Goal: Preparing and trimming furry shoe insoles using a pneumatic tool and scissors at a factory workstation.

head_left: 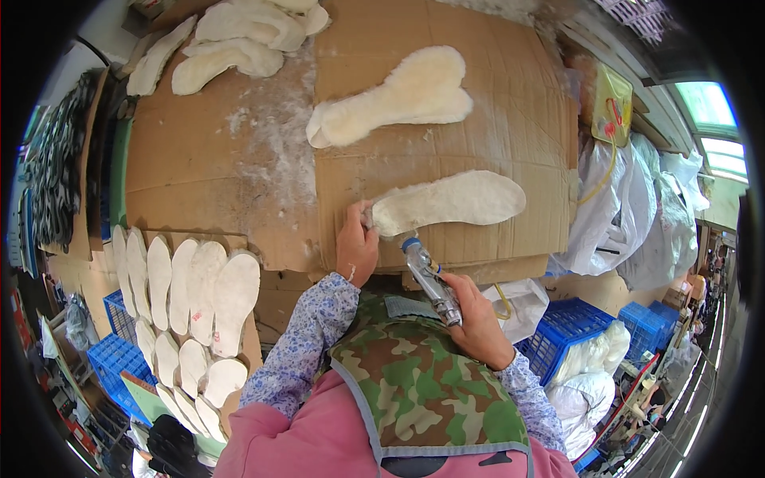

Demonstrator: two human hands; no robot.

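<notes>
A white fleecy insole (450,201) lies lengthwise on the cardboard near its front edge. My left hand (357,245) pinches the insole's left end between thumb and fingers. In my right hand (478,323) is a silver handheld tool (431,279) with a blue tip; my fingers wrap round its rear part. The tip points up and left, just below the insole's left part, and I cannot tell whether it touches. Farther back, a few fleecy insoles (394,99) lie overlapping.
Cardboard (271,191) with white fluff covers the table. More insoles (247,32) are piled at the back left. Flat insoles (237,303) stand in rows on a board at left. Blue crates (570,334) and white bags (606,207) are at right, with a yellow hose (599,185) hanging there.
</notes>
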